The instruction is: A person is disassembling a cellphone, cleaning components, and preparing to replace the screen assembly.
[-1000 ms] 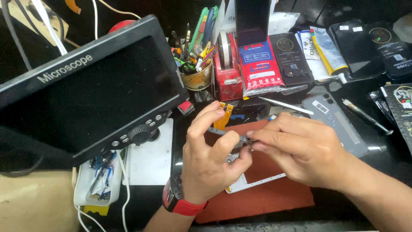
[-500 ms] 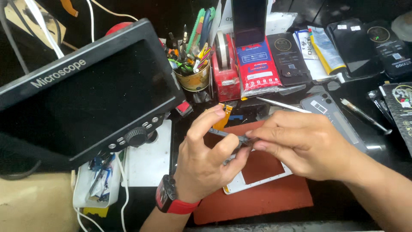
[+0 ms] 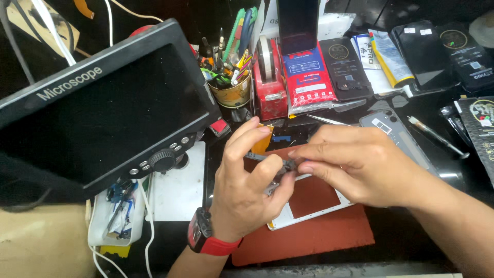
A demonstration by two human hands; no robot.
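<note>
Black microscope monitor (image 3: 103,113) stood left, tool cup (image 3: 234,92) and red tape dispenser (image 3: 270,85) behind, phones (image 3: 427,56) lay right.

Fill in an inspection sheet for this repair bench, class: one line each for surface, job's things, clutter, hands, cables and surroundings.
Surface: dark bench with a red mat under the hands.
Job's things: a small dark part pinched between both hands, too small to identify; a white frame lies on the mat below.
Clutter: cup of tools, red tape dispenser, tweezers, grey phone back, packaged phone items at the rear.
Hands: left hand, wearing a red-strapped watch, and right hand both close their fingers on the part.
Cables: white cables beside the microscope base.
Surroundings: black microscope monitor, screen dark.
</note>
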